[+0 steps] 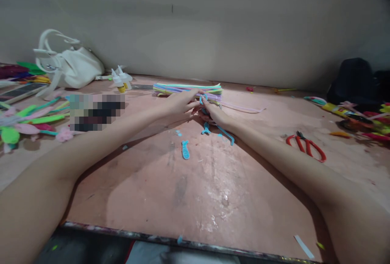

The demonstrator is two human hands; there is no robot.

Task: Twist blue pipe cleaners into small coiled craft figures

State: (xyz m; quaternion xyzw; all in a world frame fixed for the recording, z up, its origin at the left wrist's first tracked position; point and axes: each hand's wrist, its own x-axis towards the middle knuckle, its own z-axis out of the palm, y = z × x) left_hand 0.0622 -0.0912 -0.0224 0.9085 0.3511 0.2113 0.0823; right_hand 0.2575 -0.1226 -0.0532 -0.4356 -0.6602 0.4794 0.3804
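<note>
My left hand (186,102) reaches in from the left, its fingertips closed at a small loop in a light-blue pipe cleaner (203,99). From the other side my right hand (213,113) grips the same pipe cleaner, thumb against the loop. A bent blue tail (228,135) sticks out below the right wrist. Part of the pipe cleaner is covered by my fingers. Just under the hands lies a small forked blue piece (206,128). Closer to me rests a flat, fuzzy blue piece (185,150) with a notched top.
Behind my hands lies a bundle of pastel pipe cleaners (176,89). Red-handled pliers (306,147) rest at right. Glue bottles (121,80) and a white handbag (74,67) stand back left. Colourful fuzzy pieces (33,122) cover the left side; a yellow tube (335,110) lies far right.
</note>
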